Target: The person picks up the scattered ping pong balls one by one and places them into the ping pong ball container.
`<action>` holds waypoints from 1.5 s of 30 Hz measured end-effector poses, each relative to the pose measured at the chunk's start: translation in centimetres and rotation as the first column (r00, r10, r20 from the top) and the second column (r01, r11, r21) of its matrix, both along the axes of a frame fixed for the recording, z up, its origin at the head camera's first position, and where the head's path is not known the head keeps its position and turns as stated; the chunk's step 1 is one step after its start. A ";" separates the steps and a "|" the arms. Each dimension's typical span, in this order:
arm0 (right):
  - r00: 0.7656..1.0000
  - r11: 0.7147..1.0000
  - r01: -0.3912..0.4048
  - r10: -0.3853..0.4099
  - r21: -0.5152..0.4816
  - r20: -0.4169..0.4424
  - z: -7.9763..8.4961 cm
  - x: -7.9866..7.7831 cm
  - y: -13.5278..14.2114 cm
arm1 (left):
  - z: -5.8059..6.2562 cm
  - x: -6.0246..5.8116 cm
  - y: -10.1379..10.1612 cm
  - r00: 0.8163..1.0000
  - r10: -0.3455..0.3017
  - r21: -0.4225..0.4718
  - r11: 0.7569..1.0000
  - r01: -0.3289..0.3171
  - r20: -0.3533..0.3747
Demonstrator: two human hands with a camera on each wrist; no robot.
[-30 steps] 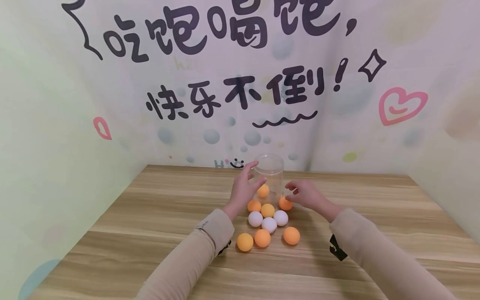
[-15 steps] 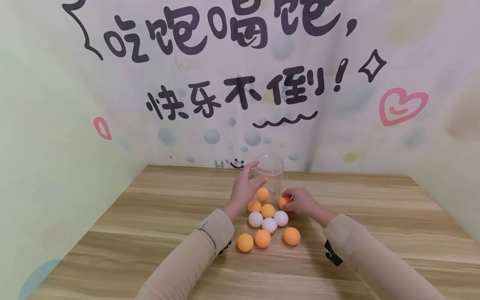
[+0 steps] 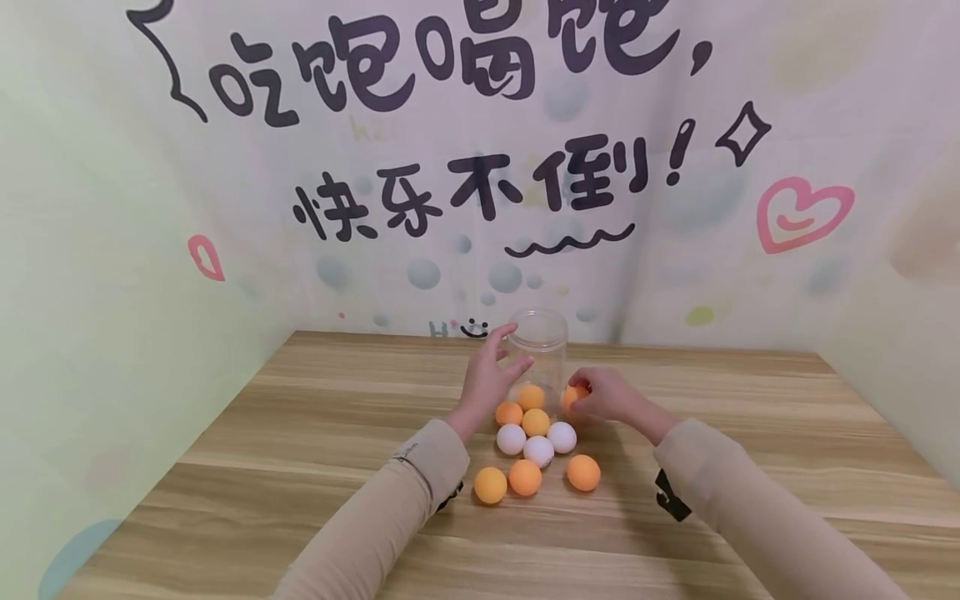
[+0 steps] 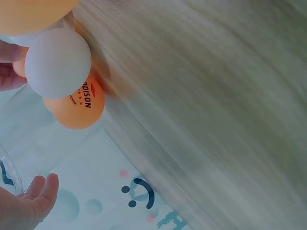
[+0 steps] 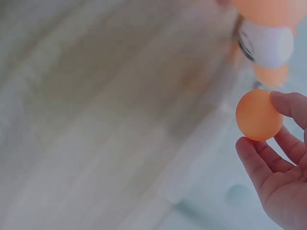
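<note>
A clear, open-topped plastic jar [image 3: 551, 362] stands upright towards the back of the table. My left hand [image 3: 486, 383] is at its left side, fingers up by the rim and thumb spread in front. At the jar's right, my right hand [image 3: 611, 394] pinches an orange ping-pong ball [image 5: 259, 115] between thumb and fingertips. Another orange ball [image 3: 531, 397] overlaps the jar's lower part. In front sit several more ping-pong balls, among them a white ball [image 3: 538, 451], a second white ball [image 4: 58, 63] and a lettered orange ball [image 4: 79, 108].
Three orange balls lie nearest me, including the right one [image 3: 583, 472]. The wood-grain table [image 3: 315, 417] ends at a printed cloth backdrop [image 3: 420, 242] just behind the jar. Black straps show under both sleeves.
My right hand has closed on the orange ball and shifted it slightly up and right. The orange ball at the jar appears lower. My left hand stays in place.
</note>
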State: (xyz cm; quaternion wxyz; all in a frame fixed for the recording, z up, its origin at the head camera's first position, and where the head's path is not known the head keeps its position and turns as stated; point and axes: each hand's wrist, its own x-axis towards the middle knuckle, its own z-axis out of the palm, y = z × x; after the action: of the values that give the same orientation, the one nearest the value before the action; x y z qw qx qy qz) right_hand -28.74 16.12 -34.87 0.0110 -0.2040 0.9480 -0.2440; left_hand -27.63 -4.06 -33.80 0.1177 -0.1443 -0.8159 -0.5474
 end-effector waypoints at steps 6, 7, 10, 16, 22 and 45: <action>1.000 1.000 -0.019 0.019 -0.017 -0.008 2.3 -0.5 0.6 | -0.1 0.0 -0.1 1.000 -0.001 0.007 1.000 0.001 -0.003; 1.000 1.000 -0.021 0.020 -0.021 -0.015 2.7 -0.5 0.6 | -0.1 0.0 -0.1 1.000 -0.001 0.009 1.000 0.001 -0.003; 0.999 0.999 -0.022 0.020 -0.040 -0.039 4.0 -0.7 0.9 | -0.1 0.0 -0.1 1.000 -0.001 0.009 1.000 0.001 -0.006; 0.994 0.999 -0.007 0.002 -0.042 -0.109 6.4 -1.0 1.1 | -0.2 0.0 -0.2 1.000 -0.002 0.005 1.000 0.002 -0.014; 0.992 0.999 0.033 -0.038 -0.036 -0.120 8.6 -1.4 0.7 | -0.2 -0.2 -0.2 1.000 -0.002 0.006 1.000 0.002 -0.016; 0.990 0.996 0.047 -0.057 -0.080 -0.126 10.4 -1.2 -2.8 | -0.1 0.0 -0.1 1.000 -0.019 0.008 1.000 0.019 -0.009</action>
State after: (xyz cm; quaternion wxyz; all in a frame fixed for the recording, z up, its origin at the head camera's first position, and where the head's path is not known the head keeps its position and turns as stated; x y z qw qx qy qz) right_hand -29.91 13.28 -24.50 -0.0643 -0.1946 0.9417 -0.2668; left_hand -27.60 -4.17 -33.85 0.1167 -0.1542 -0.8117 -0.5512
